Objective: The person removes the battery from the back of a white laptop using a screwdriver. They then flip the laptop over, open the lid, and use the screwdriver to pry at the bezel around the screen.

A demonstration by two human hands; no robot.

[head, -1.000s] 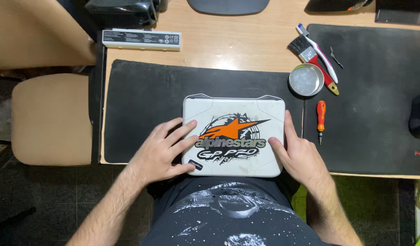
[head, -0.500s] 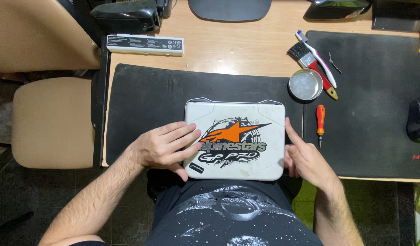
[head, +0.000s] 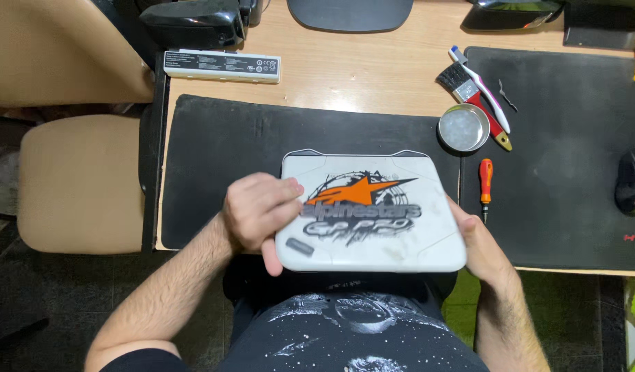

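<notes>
i read the small white laptop [head: 372, 210] as rigid, fairly heavy, slick-lidded; left hand [head: 259, 213] and right hand [head: 479, 241] clamp its side edges, best hold.

We see the scene under even, fairly bright indoor light from above, with warm tone on the wooden desk [head: 359, 69]. Shadows are soft and short. A mild sheen sits on the white laptop lid [head: 372, 213] and a brighter glint on the round metal dish [head: 463, 128]. Our left hand [head: 259, 210] is smeared by motion blur; the rest stays reasonably sharp. The floor at the lower corners falls dim, and the desk's edges bow slightly.
</notes>
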